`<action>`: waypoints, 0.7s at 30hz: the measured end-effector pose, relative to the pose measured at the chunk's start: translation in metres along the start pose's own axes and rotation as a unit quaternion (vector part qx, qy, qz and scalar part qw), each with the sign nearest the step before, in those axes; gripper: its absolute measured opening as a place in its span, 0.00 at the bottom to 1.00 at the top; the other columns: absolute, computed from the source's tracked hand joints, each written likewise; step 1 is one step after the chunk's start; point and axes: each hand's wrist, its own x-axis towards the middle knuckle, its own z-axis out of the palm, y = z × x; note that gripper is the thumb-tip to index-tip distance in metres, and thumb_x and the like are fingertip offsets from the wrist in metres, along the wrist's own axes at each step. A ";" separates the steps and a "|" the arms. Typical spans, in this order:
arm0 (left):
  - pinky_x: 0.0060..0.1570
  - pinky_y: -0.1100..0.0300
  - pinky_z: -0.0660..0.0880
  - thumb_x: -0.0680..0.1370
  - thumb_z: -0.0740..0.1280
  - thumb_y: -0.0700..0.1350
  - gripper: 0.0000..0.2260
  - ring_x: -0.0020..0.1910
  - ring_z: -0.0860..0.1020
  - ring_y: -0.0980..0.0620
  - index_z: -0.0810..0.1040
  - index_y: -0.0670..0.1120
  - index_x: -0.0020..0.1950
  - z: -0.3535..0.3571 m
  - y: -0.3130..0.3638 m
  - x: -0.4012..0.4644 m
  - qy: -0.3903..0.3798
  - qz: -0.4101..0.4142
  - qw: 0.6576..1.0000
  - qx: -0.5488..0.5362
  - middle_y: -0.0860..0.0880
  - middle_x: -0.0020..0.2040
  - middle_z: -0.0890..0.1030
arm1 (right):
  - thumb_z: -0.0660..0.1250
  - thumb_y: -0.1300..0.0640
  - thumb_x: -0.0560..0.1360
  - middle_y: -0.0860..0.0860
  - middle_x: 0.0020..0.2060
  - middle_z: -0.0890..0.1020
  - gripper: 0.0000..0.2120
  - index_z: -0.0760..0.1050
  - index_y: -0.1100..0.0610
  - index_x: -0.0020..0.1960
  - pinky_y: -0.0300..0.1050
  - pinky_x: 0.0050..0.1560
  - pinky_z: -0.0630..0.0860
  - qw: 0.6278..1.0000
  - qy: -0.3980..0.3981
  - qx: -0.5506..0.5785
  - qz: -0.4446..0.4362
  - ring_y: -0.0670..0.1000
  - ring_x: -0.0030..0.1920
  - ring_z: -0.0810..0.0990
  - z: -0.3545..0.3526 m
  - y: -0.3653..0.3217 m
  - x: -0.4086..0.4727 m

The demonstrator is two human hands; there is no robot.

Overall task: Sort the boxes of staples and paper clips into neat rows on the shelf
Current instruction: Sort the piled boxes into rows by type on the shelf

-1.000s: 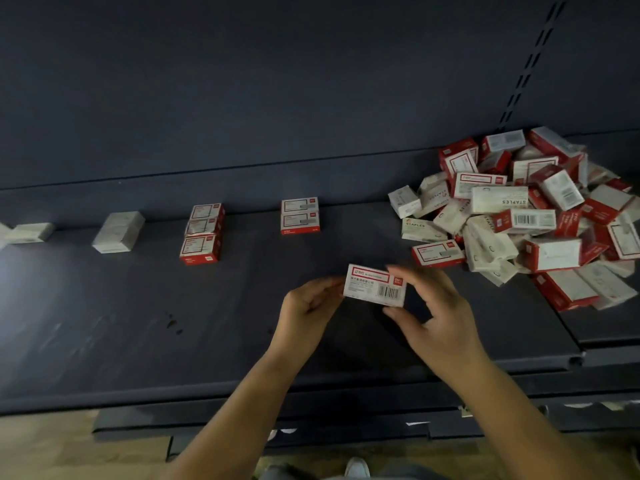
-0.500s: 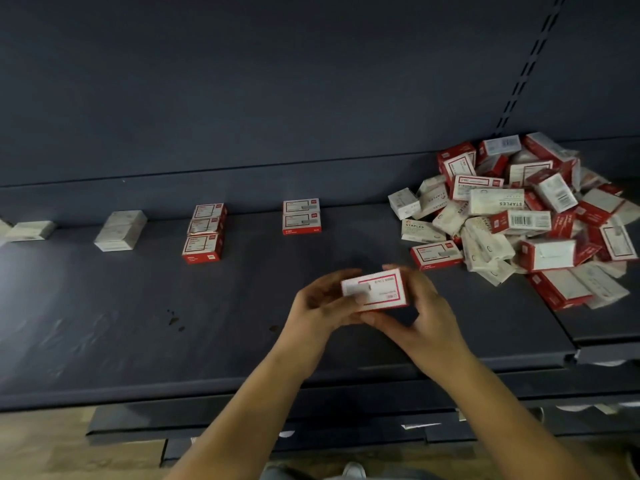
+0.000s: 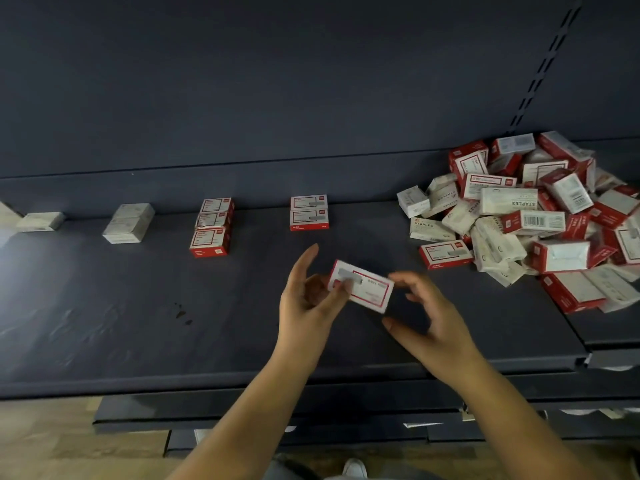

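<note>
My left hand (image 3: 308, 303) pinches a red-and-white box (image 3: 360, 285) left of the pile (image 3: 526, 216); my right hand (image 3: 429, 317) hovers loose, holding nothing. Next, I judge: add it to the red row (image 3: 309, 213).

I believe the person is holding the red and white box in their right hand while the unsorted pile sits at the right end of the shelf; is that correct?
Not quite: in the head view the left hand pinches the red and white box, while the right hand is beside it with curled fingers holding nothing. The unsorted pile does sit at the right end of the shelf.
</note>
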 end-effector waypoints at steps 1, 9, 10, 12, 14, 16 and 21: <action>0.43 0.66 0.76 0.72 0.70 0.36 0.24 0.42 0.81 0.56 0.70 0.54 0.64 -0.003 0.000 0.001 0.012 -0.007 1.000 -0.016 0.52 0.36 0.82 | 0.67 0.55 0.66 0.43 0.56 0.77 0.16 0.73 0.42 0.52 0.29 0.59 0.66 1.000 -0.013 -0.009 -0.014 0.39 0.59 0.72 0.000 0.000 0.000; 0.41 0.62 0.76 0.65 0.72 0.45 0.31 0.41 0.82 0.54 0.68 0.52 0.67 -0.031 0.009 0.007 -0.053 -0.075 0.996 0.013 0.49 0.38 0.83 | 0.66 0.47 0.66 0.40 0.53 0.78 0.14 0.74 0.45 0.52 0.26 0.55 0.65 0.999 -0.048 -0.008 -0.003 0.40 0.57 0.73 0.019 -0.013 0.010; 0.42 0.62 0.77 0.65 0.72 0.45 0.32 0.41 0.82 0.53 0.68 0.51 0.68 -0.036 0.011 0.008 -0.064 -0.082 0.994 0.019 0.48 0.39 0.84 | 0.69 0.48 0.66 0.40 0.54 0.77 0.17 0.72 0.43 0.54 0.25 0.56 0.64 0.998 -0.054 -0.009 0.008 0.39 0.58 0.72 0.021 -0.016 0.012; 0.42 0.61 0.77 0.64 0.72 0.46 0.34 0.41 0.82 0.52 0.68 0.51 0.69 -0.044 0.015 0.011 -0.091 -0.096 0.990 0.044 0.46 0.40 0.84 | 0.73 0.54 0.68 0.40 0.58 0.75 0.23 0.69 0.40 0.58 0.24 0.58 0.62 0.997 -0.072 -0.011 0.023 0.36 0.61 0.69 0.023 -0.022 0.018; 0.42 0.61 0.77 0.63 0.73 0.47 0.35 0.42 0.83 0.51 0.67 0.52 0.69 -0.054 0.019 0.014 -0.132 -0.102 0.983 0.079 0.46 0.41 0.84 | 0.74 0.57 0.68 0.40 0.62 0.72 0.30 0.66 0.35 0.62 0.23 0.59 0.61 0.994 -0.103 -0.018 0.025 0.35 0.63 0.67 0.025 -0.027 0.022; 0.43 0.61 0.77 0.63 0.73 0.48 0.36 0.43 0.83 0.51 0.66 0.53 0.70 -0.062 0.023 0.018 -0.167 -0.097 0.975 0.110 0.47 0.43 0.84 | 0.74 0.53 0.68 0.36 0.63 0.68 0.31 0.66 0.31 0.63 0.22 0.59 0.59 0.988 -0.153 -0.026 0.020 0.35 0.65 0.64 0.028 -0.032 0.028; 0.42 0.63 0.77 0.64 0.72 0.46 0.29 0.43 0.82 0.51 0.69 0.56 0.63 -0.077 0.028 0.023 -0.203 -0.073 0.970 0.115 0.47 0.41 0.83 | 0.78 0.54 0.62 0.33 0.58 0.69 0.24 0.74 0.38 0.53 0.23 0.57 0.60 0.982 -0.184 -0.049 -0.006 0.40 0.64 0.66 0.037 -0.038 0.040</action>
